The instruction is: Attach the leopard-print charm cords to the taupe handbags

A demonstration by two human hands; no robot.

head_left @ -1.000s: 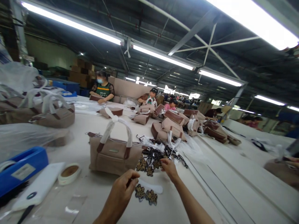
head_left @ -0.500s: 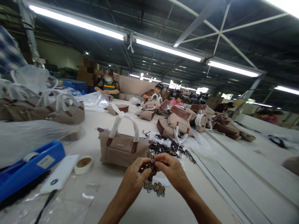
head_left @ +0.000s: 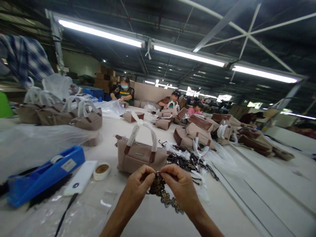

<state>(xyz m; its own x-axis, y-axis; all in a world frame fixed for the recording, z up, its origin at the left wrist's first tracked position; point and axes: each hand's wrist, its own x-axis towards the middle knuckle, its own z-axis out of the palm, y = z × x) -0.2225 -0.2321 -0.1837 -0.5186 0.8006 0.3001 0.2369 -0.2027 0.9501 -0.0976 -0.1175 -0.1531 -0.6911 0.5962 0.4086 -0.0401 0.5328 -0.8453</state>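
Note:
My left hand (head_left: 139, 186) and my right hand (head_left: 182, 186) meet low in the middle of the view, thumbs and fingers pinched together. Between them they grip the upper end of a leopard-print flower strap (head_left: 166, 199). Its flower-shaped pieces dangle below my fingers over the table. The small part at the fingertips is mostly covered. Just behind my hands stands a beige handbag (head_left: 142, 156) with brown trim and white-wrapped handles. A heap of dark straps (head_left: 186, 157) lies to its right, mixed with plastic.
A blue tape dispenser (head_left: 49, 174), a white flat device (head_left: 80, 177) and a tape roll (head_left: 101, 171) lie at left. More handbags stand at far left (head_left: 87, 117) and are piled at right (head_left: 199, 131). Co-workers sit across the table (head_left: 158, 230).
The view has turned left, so the surroundings sit further right. My pinched fingertips have come closer together at the strap's upper end, and its flowers hang further right.

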